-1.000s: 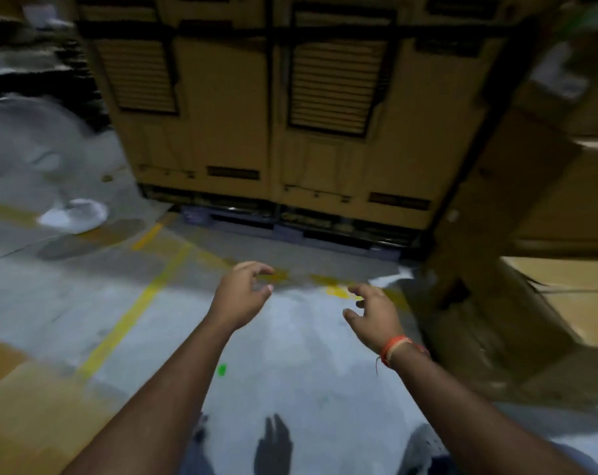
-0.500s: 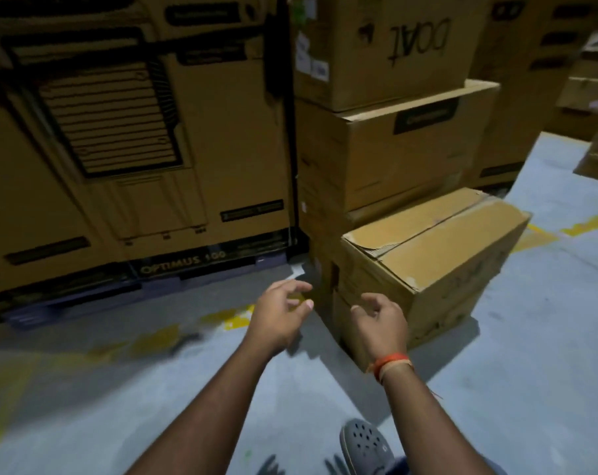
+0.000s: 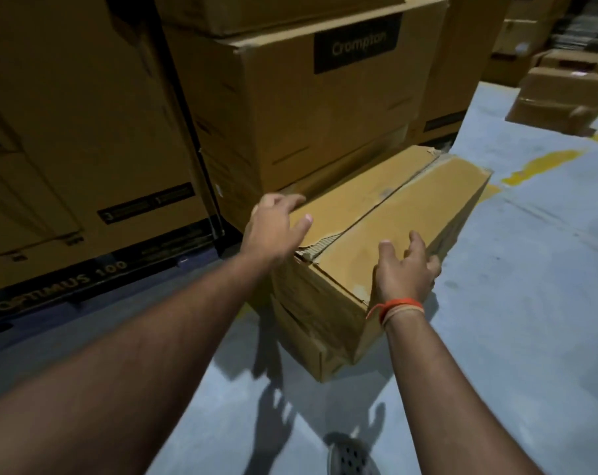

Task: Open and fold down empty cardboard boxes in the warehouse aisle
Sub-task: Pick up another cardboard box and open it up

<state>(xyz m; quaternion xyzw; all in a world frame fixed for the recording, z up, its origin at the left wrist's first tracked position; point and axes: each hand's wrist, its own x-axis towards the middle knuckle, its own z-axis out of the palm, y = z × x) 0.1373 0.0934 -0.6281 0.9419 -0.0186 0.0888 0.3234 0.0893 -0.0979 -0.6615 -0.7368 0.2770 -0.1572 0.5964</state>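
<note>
**Both hands at closed box on aisle floor**

The box (image 3: 386, 217) lies on the grey floor (image 3: 530, 303), its far long side against the lower box of a stack (image 3: 307, 97). Top flaps are shut; the centre seam is torn at the near end. Left hand (image 3: 273, 228) is over the near left corner of the top, fingers spread and relaxed; contact with the cardboard cannot be confirmed. Right hand (image 3: 403, 272) is at the near right corner, thumb on the top flap, fingers bent over the right edge; a firm grip cannot be confirmed. Orange wristband (image 3: 398, 308) on right wrist. Shoe (image 3: 350, 455) at the bottom edge
</note>
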